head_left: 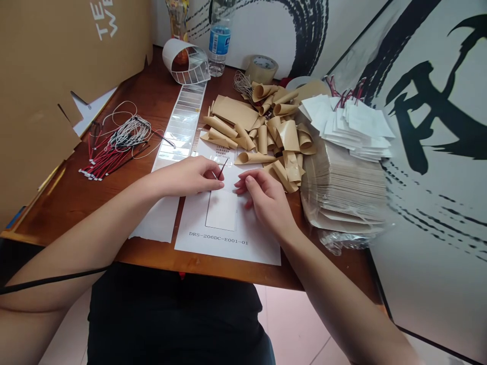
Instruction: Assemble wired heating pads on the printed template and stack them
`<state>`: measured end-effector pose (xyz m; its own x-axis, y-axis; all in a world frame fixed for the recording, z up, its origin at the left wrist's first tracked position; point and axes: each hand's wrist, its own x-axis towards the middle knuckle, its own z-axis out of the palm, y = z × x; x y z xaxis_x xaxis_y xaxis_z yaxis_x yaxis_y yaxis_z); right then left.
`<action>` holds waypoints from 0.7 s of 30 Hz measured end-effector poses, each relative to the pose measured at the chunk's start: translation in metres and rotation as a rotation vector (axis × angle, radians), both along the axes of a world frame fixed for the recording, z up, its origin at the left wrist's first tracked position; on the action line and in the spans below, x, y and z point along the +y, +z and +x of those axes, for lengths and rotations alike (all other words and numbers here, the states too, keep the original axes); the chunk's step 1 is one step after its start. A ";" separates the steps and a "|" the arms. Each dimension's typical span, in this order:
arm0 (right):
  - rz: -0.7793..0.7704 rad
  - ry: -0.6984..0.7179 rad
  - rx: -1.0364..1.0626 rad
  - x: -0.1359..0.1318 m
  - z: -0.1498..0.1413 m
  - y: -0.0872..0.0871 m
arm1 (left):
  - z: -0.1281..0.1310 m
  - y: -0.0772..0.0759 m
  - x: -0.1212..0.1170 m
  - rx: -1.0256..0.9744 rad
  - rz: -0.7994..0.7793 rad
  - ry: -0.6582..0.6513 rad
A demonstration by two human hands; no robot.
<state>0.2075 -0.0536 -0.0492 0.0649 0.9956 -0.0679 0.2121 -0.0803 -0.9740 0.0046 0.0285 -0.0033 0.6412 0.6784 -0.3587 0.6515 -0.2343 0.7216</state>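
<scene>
My left hand (196, 175) is closed in a pinch above a printed white sheet (228, 252). A thin dark red wire (223, 169) sticks up from between its fingertips; the rest of the wire is hidden. Just below lies a white rectangular piece (221, 210) with a dark edge line, flat on the sheet; whether it is a small bag or a printed outline I cannot tell. My right hand (266, 195) hovers over the sheet's right side, fingers loosely curled and apart, with nothing visible in them. To the left lies a bundle of red and black wires (110, 152) with white connectors.
A label strip (178, 132) runs to its roll (186, 61) at the back. Rolled brown paper pieces (262, 137) lie beyond my hands. White packets (350, 124) top a stack of brown paper (346, 177) at right. A cardboard box (72, 91), bottle (218, 40) and tape (262, 68) stand around.
</scene>
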 end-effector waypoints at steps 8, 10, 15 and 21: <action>-0.044 0.019 -0.013 0.002 0.002 -0.002 | 0.005 0.001 -0.009 0.014 0.079 -0.003; -0.024 0.042 -0.066 0.001 0.002 -0.002 | 0.006 0.000 -0.009 0.030 0.092 0.005; 0.071 0.143 -0.255 -0.001 0.001 0.002 | 0.008 -0.003 -0.008 0.079 0.120 -0.013; 0.041 0.155 -0.255 -0.001 0.000 0.002 | 0.011 -0.003 -0.008 0.113 0.120 -0.021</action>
